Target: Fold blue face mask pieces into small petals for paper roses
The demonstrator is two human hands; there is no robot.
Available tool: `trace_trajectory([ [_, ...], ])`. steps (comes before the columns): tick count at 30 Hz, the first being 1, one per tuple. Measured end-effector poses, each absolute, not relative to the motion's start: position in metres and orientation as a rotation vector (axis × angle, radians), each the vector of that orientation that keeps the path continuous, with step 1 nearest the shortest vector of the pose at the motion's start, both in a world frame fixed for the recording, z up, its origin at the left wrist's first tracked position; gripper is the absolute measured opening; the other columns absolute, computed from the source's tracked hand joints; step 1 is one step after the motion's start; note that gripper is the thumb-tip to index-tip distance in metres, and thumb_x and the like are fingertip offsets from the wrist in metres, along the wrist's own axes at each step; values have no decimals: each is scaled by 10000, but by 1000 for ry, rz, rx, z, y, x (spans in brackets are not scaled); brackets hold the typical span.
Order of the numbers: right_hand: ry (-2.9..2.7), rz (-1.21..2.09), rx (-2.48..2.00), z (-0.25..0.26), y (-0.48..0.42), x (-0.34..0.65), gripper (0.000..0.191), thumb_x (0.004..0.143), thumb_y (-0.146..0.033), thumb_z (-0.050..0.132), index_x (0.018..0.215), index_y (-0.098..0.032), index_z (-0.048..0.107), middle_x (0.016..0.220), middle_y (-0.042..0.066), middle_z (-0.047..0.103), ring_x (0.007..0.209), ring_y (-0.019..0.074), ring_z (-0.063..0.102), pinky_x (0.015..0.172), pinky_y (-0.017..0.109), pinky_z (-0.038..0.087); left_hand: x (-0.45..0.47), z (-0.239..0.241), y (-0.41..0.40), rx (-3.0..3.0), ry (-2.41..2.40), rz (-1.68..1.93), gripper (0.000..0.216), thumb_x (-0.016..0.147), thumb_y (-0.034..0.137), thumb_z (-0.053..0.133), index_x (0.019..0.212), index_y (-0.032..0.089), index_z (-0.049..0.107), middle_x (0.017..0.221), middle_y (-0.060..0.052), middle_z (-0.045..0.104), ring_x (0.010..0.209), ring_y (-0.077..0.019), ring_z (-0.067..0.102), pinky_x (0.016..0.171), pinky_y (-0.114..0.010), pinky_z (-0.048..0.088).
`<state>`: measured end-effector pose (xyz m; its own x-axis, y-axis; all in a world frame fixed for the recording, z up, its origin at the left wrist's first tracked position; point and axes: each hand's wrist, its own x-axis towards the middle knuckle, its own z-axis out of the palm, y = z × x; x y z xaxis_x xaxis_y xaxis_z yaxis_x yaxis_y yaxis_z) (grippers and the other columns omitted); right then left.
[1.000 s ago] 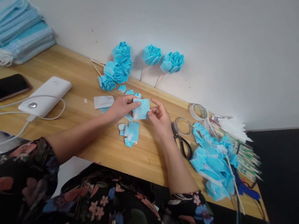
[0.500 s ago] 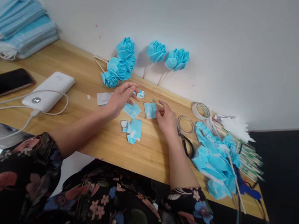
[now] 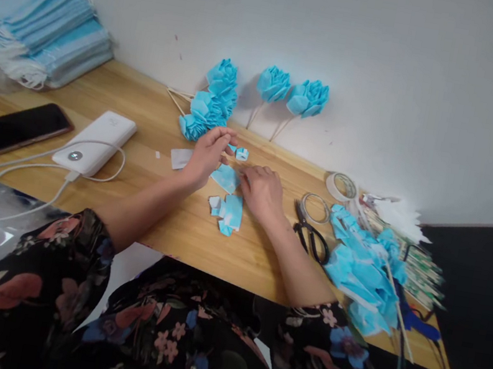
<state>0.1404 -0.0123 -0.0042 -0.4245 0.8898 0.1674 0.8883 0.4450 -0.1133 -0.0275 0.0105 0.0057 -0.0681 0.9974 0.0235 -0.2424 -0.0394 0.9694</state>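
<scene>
My left hand [image 3: 206, 156] reaches toward the wall with its fingertips bunched on a small blue piece [image 3: 232, 147]; another scrap [image 3: 242, 153] lies just right of it. My right hand [image 3: 261, 192] lies palm down on the wooden table [image 3: 152, 125], fingers flat, touching a blue square of mask fabric [image 3: 225, 178] that lies between the two hands. Several folded blue pieces [image 3: 230, 212] sit on the table just in front of both hands. A white slip [image 3: 180, 157] lies to the left of my left hand.
Blue fabric roses on sticks [image 3: 216, 100] [image 3: 307, 97] lean against the wall. Stacked face masks [image 3: 44, 34], a phone [image 3: 5, 128] and a white power bank [image 3: 95, 141] with cable are at left. Scissors [image 3: 312, 238], tape rolls [image 3: 341, 186] and a heap of blue scraps with sticks [image 3: 365, 267] are at right.
Both hands let go of the blue square they held up and came down to the table. My left hand reached back to the small scraps; my right hand now lies flat.
</scene>
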Motion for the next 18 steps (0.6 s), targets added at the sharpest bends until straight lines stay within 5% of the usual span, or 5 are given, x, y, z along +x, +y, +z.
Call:
trace_trajectory([
  [7,-2535,77,-1630,2,13,121,193,938,-202,546,947,-145,730,1008,170,747,950,303,643,808,395,392,-28,5,12,1011,1049,1384,149,917,240,507,1010,177,604,922,-34,660,721,-113,600,567,-204,450],
  [12,-2198,452,-1430,12,11,139,98,845,-165,580,835,-207,669,918,52,745,889,218,646,830,335,434,-28,1,16,1023,1079,1418,154,924,276,546,1017,173,613,928,-30,684,768,-114,637,714,-221,486],
  [18,-1498,911,-1190,21,1,159,174,790,-391,671,806,-230,606,695,-42,597,652,134,506,649,272,409,-19,0,6,951,820,1317,450,890,568,626,1119,182,597,1027,-73,709,900,-183,683,802,-289,524],
])
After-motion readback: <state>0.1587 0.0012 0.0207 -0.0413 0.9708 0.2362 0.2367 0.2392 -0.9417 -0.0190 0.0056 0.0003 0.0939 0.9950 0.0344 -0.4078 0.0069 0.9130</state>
